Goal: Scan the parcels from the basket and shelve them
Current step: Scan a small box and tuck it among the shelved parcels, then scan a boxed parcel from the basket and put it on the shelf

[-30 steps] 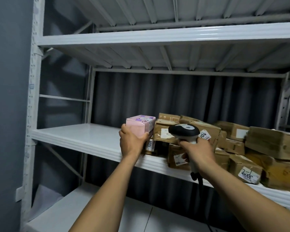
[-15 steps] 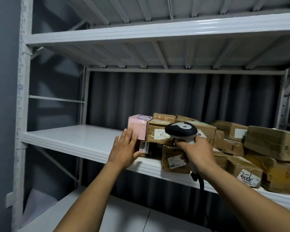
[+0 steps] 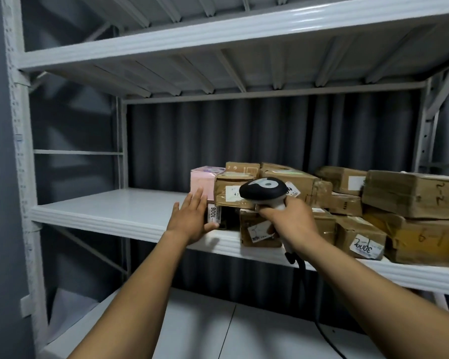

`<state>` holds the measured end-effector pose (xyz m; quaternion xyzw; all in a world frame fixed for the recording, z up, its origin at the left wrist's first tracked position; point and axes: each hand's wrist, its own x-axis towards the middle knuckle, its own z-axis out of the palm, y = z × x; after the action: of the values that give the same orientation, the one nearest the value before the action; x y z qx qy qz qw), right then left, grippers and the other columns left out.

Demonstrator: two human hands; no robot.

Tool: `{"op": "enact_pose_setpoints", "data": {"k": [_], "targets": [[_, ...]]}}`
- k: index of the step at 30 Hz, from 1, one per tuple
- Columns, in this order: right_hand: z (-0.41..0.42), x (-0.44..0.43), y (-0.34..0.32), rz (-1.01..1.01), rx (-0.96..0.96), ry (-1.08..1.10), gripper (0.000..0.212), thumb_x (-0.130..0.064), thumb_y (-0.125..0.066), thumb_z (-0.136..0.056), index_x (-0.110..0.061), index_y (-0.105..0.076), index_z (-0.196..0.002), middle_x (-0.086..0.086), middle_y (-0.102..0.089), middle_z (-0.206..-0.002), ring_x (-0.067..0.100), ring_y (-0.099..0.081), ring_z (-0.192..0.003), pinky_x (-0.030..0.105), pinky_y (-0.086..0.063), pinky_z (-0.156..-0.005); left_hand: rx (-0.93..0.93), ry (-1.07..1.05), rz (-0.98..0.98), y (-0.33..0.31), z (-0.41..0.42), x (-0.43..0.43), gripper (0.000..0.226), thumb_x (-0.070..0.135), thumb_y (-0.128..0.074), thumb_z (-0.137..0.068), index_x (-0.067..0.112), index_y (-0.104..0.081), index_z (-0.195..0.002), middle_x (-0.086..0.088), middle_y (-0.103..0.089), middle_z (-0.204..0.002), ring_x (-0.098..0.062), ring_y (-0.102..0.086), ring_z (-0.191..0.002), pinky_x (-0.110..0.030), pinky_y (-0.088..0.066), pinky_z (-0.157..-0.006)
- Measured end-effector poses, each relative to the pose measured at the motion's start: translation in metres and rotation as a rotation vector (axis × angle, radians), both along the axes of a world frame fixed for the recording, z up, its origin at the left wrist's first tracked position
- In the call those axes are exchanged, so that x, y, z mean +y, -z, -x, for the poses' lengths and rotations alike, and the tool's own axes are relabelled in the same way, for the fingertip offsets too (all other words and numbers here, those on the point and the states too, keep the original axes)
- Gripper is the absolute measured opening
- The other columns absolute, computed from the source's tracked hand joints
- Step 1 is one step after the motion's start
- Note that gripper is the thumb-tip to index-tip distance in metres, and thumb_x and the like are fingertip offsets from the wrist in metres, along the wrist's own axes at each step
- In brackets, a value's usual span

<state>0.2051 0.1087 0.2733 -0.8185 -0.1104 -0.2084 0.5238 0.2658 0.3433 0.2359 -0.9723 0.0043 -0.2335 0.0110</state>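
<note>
pink box [image 3: 202, 180] sits just up-right of the flat, empty left hand [image 3: 192, 221]; right hand [image 3: 293, 224] grips scanner [image 3: 262, 189].

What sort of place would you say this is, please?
Probably a parcel depot or stockroom: white metal shelving, taped, labelled brown cardboard parcels, and a black-and-white handheld barcode scanner in the right hand.

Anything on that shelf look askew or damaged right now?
Yes: the brown parcels are heaped unevenly, several tilted, with crumpled cardboard and wrinkled tape. The pink box sits squarely. Nothing spilled.
</note>
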Motion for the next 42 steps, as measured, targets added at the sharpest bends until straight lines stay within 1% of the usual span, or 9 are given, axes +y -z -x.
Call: {"op": "enact_pose_setpoints", "data": {"k": [4,7,11,18,24,27,34,39,42], "targets": [[0.022,-0.019,0.011,0.020,0.012,-0.008,0.010,-0.021,-0.074,-0.078,-0.018,-0.065,-0.083,0.003,-0.069,-0.073,0.019,-0.066,-0.062,0.031,-0.054,-0.056,-0.032,0.069,0.103,0.013,0.037,-0.021,0.086,0.060,-0.045,-0.092,0.015,-0.006,-0.155,-0.005,0.006,-0.163,-0.023,-0.003,-0.149,-0.046,-0.018,-0.119],[0.045,-0.039,0.030,0.031,0.079,-0.026,0.010,-0.022,-0.072,-0.080,-0.015,-0.066,-0.083,0.001,-0.064,-0.062,0.017,-0.062,-0.046,0.022,-0.044,-0.044,-0.036,0.119,0.177,0.033,0.068,-0.043,0.081,0.055,-0.048,-0.093,0.015,-0.012,-0.155,-0.006,-0.001,-0.163,-0.023,-0.007,-0.149,-0.039,-0.017,-0.120],[0.077,-0.075,0.067,0.095,0.187,-0.030,0.017,-0.028,-0.072,-0.079,-0.014,-0.066,-0.086,0.002,-0.066,-0.061,0.017,-0.063,-0.045,0.016,-0.040,-0.040,0.027,0.139,0.226,0.072,0.099,-0.074,0.077,0.053,-0.050,-0.093,0.014,-0.020,-0.153,-0.013,-0.011,-0.160,-0.030,-0.015,-0.146,-0.040,-0.020,-0.118],[0.124,-0.149,0.169,0.216,0.387,-0.008,0.018,-0.022,-0.072,-0.080,-0.006,-0.068,-0.088,0.003,-0.065,-0.061,0.015,-0.062,-0.047,0.021,-0.050,-0.044,0.267,0.141,0.324,0.183,0.138,-0.141,0.073,0.051,-0.049,-0.095,0.017,-0.021,-0.153,-0.011,-0.014,-0.160,-0.030,-0.018,-0.145,-0.040,-0.022,-0.116],[0.147,-0.206,0.258,0.310,0.501,-0.011,0.015,-0.027,-0.073,-0.080,-0.014,-0.066,-0.084,-0.003,-0.062,-0.060,0.009,-0.060,-0.044,0.017,-0.045,-0.045,0.502,0.126,0.290,0.295,0.162,-0.185,0.072,0.052,-0.047,-0.095,0.018,-0.019,-0.153,-0.010,-0.014,-0.160,-0.029,-0.018,-0.145,-0.037,-0.023,-0.115],[0.146,-0.232,0.294,0.355,0.547,0.033,0.018,-0.025,-0.072,-0.080,-0.012,-0.062,-0.076,0.000,-0.061,-0.062,0.021,-0.062,-0.064,0.027,-0.044,-0.057,0.610,0.134,0.294,0.341,0.171,-0.204,0.071,0.049,-0.046,-0.097,0.016,-0.020,-0.153,-0.011,-0.015,-0.160,-0.028,-0.017,-0.146,-0.035,-0.022,-0.115],[0.147,-0.261,0.360,0.221,0.707,0.015,0.031,-0.030,-0.067,-0.089,0.001,-0.064,-0.082,0.022,-0.069,-0.075,0.036,-0.067,-0.074,0.040,-0.051,-0.069,0.843,0.180,0.342,0.434,0.206,-0.237,0.074,0.058,-0.048,-0.088,0.016,-0.034,-0.148,-0.014,-0.035,-0.151,-0.029,-0.033,-0.138,-0.033,-0.029,-0.113],[0.144,-0.261,0.371,0.293,0.720,-0.087,0.034,-0.030,-0.069,-0.086,0.004,-0.067,-0.090,0.022,-0.070,-0.077,0.034,-0.068,-0.074,0.048,-0.056,-0.077,1.056,0.274,0.406,0.483,0.231,-0.261,0.059,0.044,-0.060,-0.091,0.020,-0.045,-0.143,-0.006,-0.039,-0.151,-0.025,-0.039,-0.137,-0.031,-0.035,-0.109],[0.151,-0.266,0.381,0.330,0.728,-0.091,0.031,-0.027,-0.070,-0.084,0.003,-0.068,-0.090,0.020,-0.071,-0.078,0.031,-0.069,-0.072,0.047,-0.057,-0.076,1.182,0.231,0.420,0.506,0.237,-0.285,0.073,0.063,-0.062,-0.079,0.022,-0.051,-0.139,-0.010,-0.050,-0.143,-0.026,-0.046,-0.130,-0.029,-0.039,-0.105]]}}
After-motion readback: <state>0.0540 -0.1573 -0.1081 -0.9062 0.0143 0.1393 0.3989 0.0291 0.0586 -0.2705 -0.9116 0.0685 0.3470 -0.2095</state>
